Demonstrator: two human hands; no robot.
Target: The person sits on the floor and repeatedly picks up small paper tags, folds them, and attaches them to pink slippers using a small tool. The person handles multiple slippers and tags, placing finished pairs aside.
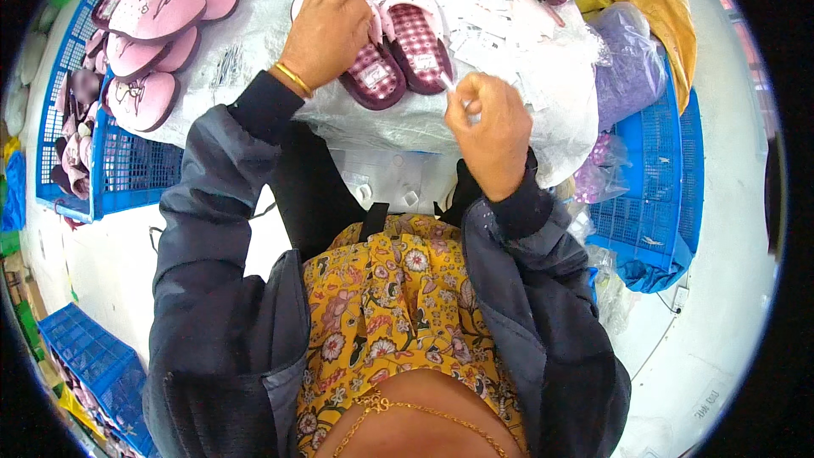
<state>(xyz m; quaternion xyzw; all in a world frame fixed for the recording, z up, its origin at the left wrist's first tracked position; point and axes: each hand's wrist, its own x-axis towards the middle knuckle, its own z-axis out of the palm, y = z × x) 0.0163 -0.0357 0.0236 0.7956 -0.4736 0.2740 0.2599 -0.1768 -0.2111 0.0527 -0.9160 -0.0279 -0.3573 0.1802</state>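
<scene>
While the left hand (333, 30), grip unreadable, half-hides one slipper (373, 78) by the table's (259, 21) near edge, the right hand (493, 123) pinches a blurred white sliver (448, 82).

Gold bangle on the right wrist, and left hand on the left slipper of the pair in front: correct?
Wrong side: the head view shows the gold bangle on the left wrist. The left hand is on the left slipper of the pair.

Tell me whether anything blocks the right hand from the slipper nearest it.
Nothing visible blocks the right hand from the pink slipper; only a small whitish piece, apparently pinched by that hand, shows beside the heel.
</scene>
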